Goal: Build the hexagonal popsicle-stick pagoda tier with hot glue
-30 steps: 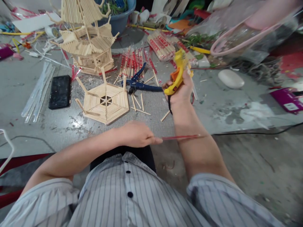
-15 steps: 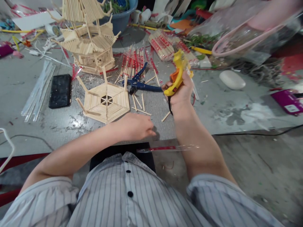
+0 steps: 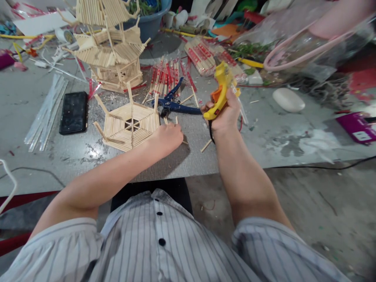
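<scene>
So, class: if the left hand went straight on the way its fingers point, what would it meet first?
The loose short sticks, most likely: they show just beyond the left hand. Depth is unclear, so it may already touch them.

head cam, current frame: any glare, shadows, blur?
Head view throughout: white glare on the grey tabletop near the black rectangular phone; soft shadow beside the bare left hand; purple boxy object at the right edge soft, seemingly stretched; yellow plastic glue gun comparatively clearer.
</scene>
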Available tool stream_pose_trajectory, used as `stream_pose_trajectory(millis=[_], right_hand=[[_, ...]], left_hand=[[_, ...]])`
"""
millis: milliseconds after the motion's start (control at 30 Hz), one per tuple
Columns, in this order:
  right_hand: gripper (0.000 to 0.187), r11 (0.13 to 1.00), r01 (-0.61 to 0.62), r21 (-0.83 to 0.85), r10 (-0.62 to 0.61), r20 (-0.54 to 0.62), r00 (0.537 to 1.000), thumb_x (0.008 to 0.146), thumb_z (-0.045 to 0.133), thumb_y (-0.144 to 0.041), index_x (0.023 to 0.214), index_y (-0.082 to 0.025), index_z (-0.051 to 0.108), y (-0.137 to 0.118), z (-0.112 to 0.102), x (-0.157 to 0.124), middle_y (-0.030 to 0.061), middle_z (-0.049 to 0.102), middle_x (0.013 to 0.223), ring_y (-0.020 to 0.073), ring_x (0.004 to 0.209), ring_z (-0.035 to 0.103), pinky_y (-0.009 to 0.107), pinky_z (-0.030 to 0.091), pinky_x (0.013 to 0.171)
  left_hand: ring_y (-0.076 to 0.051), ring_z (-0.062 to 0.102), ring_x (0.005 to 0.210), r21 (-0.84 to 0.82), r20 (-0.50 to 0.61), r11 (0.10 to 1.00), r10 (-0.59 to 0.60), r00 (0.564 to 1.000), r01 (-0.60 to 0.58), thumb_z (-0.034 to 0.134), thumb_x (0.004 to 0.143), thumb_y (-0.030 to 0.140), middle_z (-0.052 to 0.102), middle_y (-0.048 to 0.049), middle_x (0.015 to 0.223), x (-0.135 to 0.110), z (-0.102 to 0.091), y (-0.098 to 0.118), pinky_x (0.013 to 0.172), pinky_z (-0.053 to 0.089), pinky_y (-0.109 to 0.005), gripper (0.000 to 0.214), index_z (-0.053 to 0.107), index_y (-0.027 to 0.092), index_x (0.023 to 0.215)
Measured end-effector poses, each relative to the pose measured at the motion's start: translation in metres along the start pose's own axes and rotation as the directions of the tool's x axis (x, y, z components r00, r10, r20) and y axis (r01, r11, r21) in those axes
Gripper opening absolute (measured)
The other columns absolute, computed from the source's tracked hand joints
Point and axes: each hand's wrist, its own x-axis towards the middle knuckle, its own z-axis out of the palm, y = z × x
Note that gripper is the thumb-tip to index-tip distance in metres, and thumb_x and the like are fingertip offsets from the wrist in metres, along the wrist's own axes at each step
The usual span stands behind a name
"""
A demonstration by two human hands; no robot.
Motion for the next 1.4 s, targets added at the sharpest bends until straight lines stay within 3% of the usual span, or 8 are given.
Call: stream_pose_trajectory(millis=[300, 467, 667, 833, 967, 1167, 1267, 1400], right_hand=[[0.013, 1.000, -0.011, 0.016, 0.011, 0.001, 1.000, 0.078, 0.057, -0.040, 0.075, -0.027, 0.057, 0.003, 0.004, -0.002, -0.0080, 0.061, 0.063, 0.0074, 0.046, 0.047, 0.030, 0.047, 0.052], [0.015, 0.998, -0.055, 0.018, 0.056, -0.041, 0.998, 0.079, 0.053, -0.042, 0.073, -0.029, 0.055, 0.009, 0.008, 0.010, -0.0088, 0.059, 0.060, 0.0082, 0.044, 0.045, 0.028, 0.043, 0.047], [0.018, 1.000, -0.019, -0.019, 0.019, -0.008, 1.000, 0.071, 0.061, -0.048, 0.071, -0.030, 0.056, 0.002, 0.016, 0.017, -0.0090, 0.062, 0.063, 0.0098, 0.047, 0.044, 0.032, 0.044, 0.053], [0.021, 0.999, -0.032, -0.007, 0.032, 0.052, 0.998, 0.056, 0.072, -0.046, 0.067, -0.035, 0.056, 0.003, 0.011, 0.014, -0.0099, 0.066, 0.065, 0.0136, 0.059, 0.048, 0.038, 0.043, 0.065], [0.019, 1.000, -0.002, 0.006, 0.002, 0.058, 0.998, 0.060, 0.069, -0.047, 0.068, -0.033, 0.058, 0.007, 0.007, 0.011, -0.0106, 0.063, 0.063, 0.0100, 0.052, 0.045, 0.037, 0.044, 0.065], [0.024, 0.992, 0.007, -0.128, 0.004, 0.092, 0.996, 0.058, 0.070, -0.052, 0.071, -0.034, 0.060, -0.001, 0.009, 0.000, -0.0084, 0.065, 0.069, 0.0113, 0.051, 0.045, 0.035, 0.042, 0.056], [0.029, 0.986, -0.017, -0.165, 0.035, 0.109, 0.993, 0.054, 0.071, -0.052, 0.074, -0.033, 0.061, -0.005, 0.013, -0.005, -0.0086, 0.064, 0.070, 0.0099, 0.051, 0.043, 0.032, 0.042, 0.056], [0.041, 0.977, -0.051, -0.205, 0.084, 0.155, 0.984, 0.050, 0.071, -0.055, 0.082, -0.033, 0.059, -0.006, 0.018, -0.008, -0.0108, 0.065, 0.072, 0.0075, 0.045, 0.035, 0.031, 0.041, 0.053]], left_hand=[[-0.024, 0.066, 0.093, 0.055, 0.007, 0.990, 0.127, 0.992, -0.127, 0.044, 0.089, 0.003, 0.071, -0.0153, 0.097, 0.008, 0.001, -0.010, 0.068, 0.041, -0.030, 0.029, 0.071, 0.010, 0.099], [-0.023, 0.063, 0.089, 0.075, -0.099, 0.983, 0.175, 0.980, -0.168, 0.040, 0.091, 0.005, 0.071, -0.0123, 0.087, 0.007, 0.006, -0.012, 0.067, 0.038, -0.032, 0.030, 0.069, 0.011, 0.097], [-0.020, 0.063, 0.090, 0.101, -0.398, 0.905, 0.417, 0.817, -0.413, 0.040, 0.094, 0.009, 0.072, -0.0104, 0.091, 0.008, 0.011, 0.007, 0.074, 0.042, -0.033, 0.029, 0.067, 0.014, 0.086], [-0.021, 0.063, 0.106, 0.027, -0.434, 0.835, 0.505, 0.746, -0.550, 0.045, 0.094, 0.013, 0.070, -0.0129, 0.111, 0.024, 0.030, 0.034, 0.092, 0.045, -0.036, 0.022, 0.067, 0.012, 0.093], [-0.021, 0.065, 0.106, -0.086, -0.374, 0.833, 0.482, 0.793, -0.547, 0.051, 0.092, 0.014, 0.071, -0.0141, 0.107, 0.030, 0.039, 0.038, 0.094, 0.048, -0.036, 0.017, 0.067, 0.012, 0.096], [-0.024, 0.067, 0.106, -0.026, -0.320, 0.979, 0.182, 0.930, -0.201, 0.043, 0.094, 0.014, 0.071, -0.0186, 0.109, 0.016, 0.036, 0.029, 0.101, 0.045, -0.040, 0.026, 0.068, 0.009, 0.095], [-0.026, 0.065, 0.111, 0.003, -0.328, 0.995, 0.098, 0.940, -0.103, 0.041, 0.094, 0.013, 0.071, -0.0189, 0.109, 0.011, 0.037, 0.028, 0.104, 0.042, -0.041, 0.028, 0.068, 0.008, 0.095], [-0.029, 0.055, 0.125, -0.030, -0.375, 0.990, 0.119, 0.919, -0.140, 0.041, 0.093, 0.012, 0.069, -0.0154, 0.115, 0.007, 0.032, 0.025, 0.107, 0.039, -0.043, 0.028, 0.068, 0.009, 0.096]])
